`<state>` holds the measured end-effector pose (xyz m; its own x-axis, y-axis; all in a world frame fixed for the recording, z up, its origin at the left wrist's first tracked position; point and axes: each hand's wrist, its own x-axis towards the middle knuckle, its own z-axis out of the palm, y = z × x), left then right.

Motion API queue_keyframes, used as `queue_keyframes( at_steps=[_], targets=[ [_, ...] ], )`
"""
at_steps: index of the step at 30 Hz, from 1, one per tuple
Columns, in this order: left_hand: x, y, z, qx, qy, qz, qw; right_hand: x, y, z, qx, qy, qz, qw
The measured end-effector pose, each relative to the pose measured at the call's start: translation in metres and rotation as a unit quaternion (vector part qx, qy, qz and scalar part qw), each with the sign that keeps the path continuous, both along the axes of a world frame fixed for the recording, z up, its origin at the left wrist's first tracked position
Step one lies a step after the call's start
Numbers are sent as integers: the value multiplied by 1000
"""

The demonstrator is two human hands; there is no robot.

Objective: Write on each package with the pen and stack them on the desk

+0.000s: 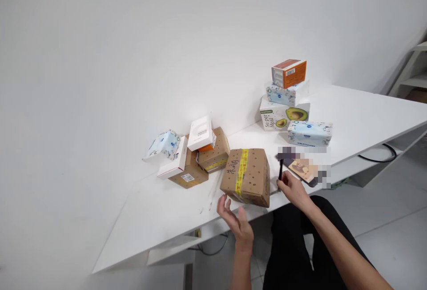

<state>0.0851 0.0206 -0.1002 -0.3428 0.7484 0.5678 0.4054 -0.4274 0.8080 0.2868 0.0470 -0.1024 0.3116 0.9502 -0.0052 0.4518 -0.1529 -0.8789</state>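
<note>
Left grip [235, 221] half-spread, right grip [291, 187] pinching pen [280, 169]

At the back of the counter [367, 113], an avocado-print box [278, 114] carries a tissue pack [280, 96] topped by an orange box [295, 76] — a second tissue pack [310, 133] lies just in front. Off left, a labelled carton [194, 171] and a taped carton [218, 150] bear white boxes [200, 132] and a third tissue pack [167, 143]. A black cable [395, 151] loops under the counter — a shelf [418, 81] stands beyond.
</note>
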Motion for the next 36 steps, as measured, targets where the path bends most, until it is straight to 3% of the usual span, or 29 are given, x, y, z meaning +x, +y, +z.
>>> queue_keyframes(
  at_steps=[3, 5, 12, 17, 20, 22, 27, 29, 32, 36],
  targets=[
    [-12, 16, 18, -82, -180, 4, 980, -8, -8, 4, 25, 95, 1, 995],
    [-20, 29, 29, -139, -222, -10, 965, -14, -13, 9, 46, 175, 13, 983],
    [-29, 53, 49, -270, -132, -107, 948, -33, -27, 26, 16, 240, -12, 971],
    [-18, 41, 59, -210, -123, -151, 958, -36, -29, 52, 32, 259, 5, 965],
    [-14, 34, 53, -123, -155, -173, 965, -31, -22, 63, 81, 260, 6, 962],
    [-13, 33, 41, -87, -174, -171, 966, -27, -16, 62, 95, 242, 2, 966],
    [-16, 38, 1, -171, -192, -120, 959, -20, -8, 30, 43, 219, -15, 975],
    [-19, 40, -7, -195, -219, -99, 951, -18, -9, 20, 30, 239, -22, 970],
    [-20, 42, -2, -186, -258, -80, 945, -17, -11, 19, 31, 256, -34, 966],
    [-19, 49, 23, -200, -217, -64, 953, -16, -10, 30, 39, 263, -56, 962]
  ],
)
